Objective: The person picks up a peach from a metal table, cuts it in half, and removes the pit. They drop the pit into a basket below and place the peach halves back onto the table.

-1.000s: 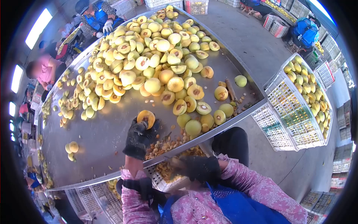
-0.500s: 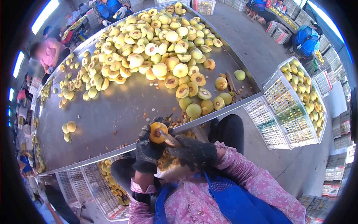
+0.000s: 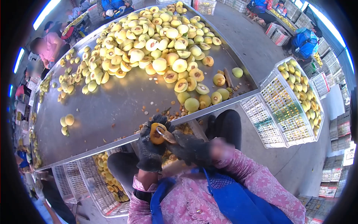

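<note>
The left hand (image 3: 151, 149), in a dark glove, was curled closed around a halved fruit (image 3: 155, 136), its orange cut face turned up, just off the near edge of the metal surface (image 3: 108, 115). The right hand (image 3: 188, 147), gloved alike, was closed on the handle of a tool (image 3: 169, 137) whose curved metal tip met the cut face; how deep it went could not be told.

Both hands came from pink floral sleeves (image 3: 257, 179), with a blue apron (image 3: 238, 198) between them. Pits (image 3: 182, 112) lay scattered along the surface's near edge, close beyond the hands. A heap of whole and halved fruit (image 3: 158, 41) covered the far part of the surface, while three pieces (image 3: 69, 119) sat together toward its left end. Near its right corner were a stick (image 3: 228, 77) and a lone green fruit (image 3: 237, 72).

Below the surface's near edge, to the left, stood a white crate (image 3: 87, 175) with yellow pieces in it. Right of the surface, a crate heaped with fruit (image 3: 287, 117) stood on the floor. Past the surface's far left edge was a person in pink (image 3: 52, 46).
</note>
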Demonstrator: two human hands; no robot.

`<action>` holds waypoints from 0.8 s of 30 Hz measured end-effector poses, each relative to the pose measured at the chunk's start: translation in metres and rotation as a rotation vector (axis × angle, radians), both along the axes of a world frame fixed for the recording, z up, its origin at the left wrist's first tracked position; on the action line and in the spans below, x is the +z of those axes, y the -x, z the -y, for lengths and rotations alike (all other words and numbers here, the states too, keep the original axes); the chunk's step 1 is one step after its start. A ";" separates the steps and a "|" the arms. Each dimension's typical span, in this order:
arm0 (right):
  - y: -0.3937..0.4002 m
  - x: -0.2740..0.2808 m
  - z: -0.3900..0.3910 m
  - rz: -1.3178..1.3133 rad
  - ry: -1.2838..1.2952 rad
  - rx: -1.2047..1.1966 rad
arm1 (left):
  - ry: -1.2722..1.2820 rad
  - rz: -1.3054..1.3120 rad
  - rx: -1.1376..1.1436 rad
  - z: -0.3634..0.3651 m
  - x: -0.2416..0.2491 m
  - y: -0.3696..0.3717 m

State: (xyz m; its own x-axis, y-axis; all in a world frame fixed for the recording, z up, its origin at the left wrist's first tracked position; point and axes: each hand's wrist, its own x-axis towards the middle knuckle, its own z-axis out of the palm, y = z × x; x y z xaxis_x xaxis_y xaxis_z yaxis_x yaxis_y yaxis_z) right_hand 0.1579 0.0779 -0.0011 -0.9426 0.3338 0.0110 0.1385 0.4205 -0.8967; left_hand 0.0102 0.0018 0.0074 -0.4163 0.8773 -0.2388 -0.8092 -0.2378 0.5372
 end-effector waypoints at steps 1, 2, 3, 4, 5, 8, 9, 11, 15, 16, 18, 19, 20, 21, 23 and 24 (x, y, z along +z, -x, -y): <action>0.002 -0.007 0.000 -0.053 -0.047 -0.007 | 0.000 0.035 0.024 0.000 0.005 -0.003; 0.003 -0.006 0.001 -0.080 -0.070 -0.011 | 0.000 0.036 0.024 0.000 0.011 -0.007; 0.005 -0.003 0.002 -0.106 -0.093 -0.015 | 0.010 0.007 0.060 0.000 0.017 -0.011; 0.005 0.001 0.002 -0.143 -0.206 -0.028 | 0.021 -0.021 0.097 0.000 0.020 -0.015; 0.005 0.008 0.003 -0.161 -0.262 -0.034 | 0.022 -0.020 0.096 0.000 0.020 -0.016; 0.005 0.023 0.006 -0.096 -0.144 -0.097 | 0.019 -0.043 0.126 0.000 0.018 -0.020; 0.008 0.014 0.006 -0.095 -0.142 -0.097 | 0.019 -0.040 0.152 -0.001 0.016 -0.022; 0.015 -0.004 0.004 -0.053 0.061 -0.050 | 0.022 -0.036 0.177 -0.003 0.016 -0.025; 0.010 0.005 0.005 -0.090 0.148 -0.068 | 0.171 -0.335 0.232 -0.005 0.012 -0.029; 0.006 0.013 0.003 0.015 -0.003 -0.018 | 0.196 -0.470 0.237 -0.005 0.010 -0.029; 0.002 0.023 0.000 0.120 -0.150 0.030 | 0.257 -0.584 0.244 -0.005 0.012 -0.028; 0.001 0.025 0.000 0.085 -0.149 0.033 | 0.290 -0.564 0.239 -0.005 0.014 -0.027; 0.000 0.029 0.000 0.051 -0.150 0.037 | 0.294 -0.563 0.236 -0.003 0.014 -0.024; 0.000 0.034 -0.002 0.053 -0.144 0.034 | 0.302 -1.201 0.269 0.001 0.014 -0.018; 0.003 0.045 -0.008 0.195 0.153 0.151 | 0.285 -1.842 0.280 0.006 0.009 -0.011; 0.003 0.043 -0.008 0.195 0.157 0.150 | 0.309 -1.866 0.287 0.007 0.001 -0.008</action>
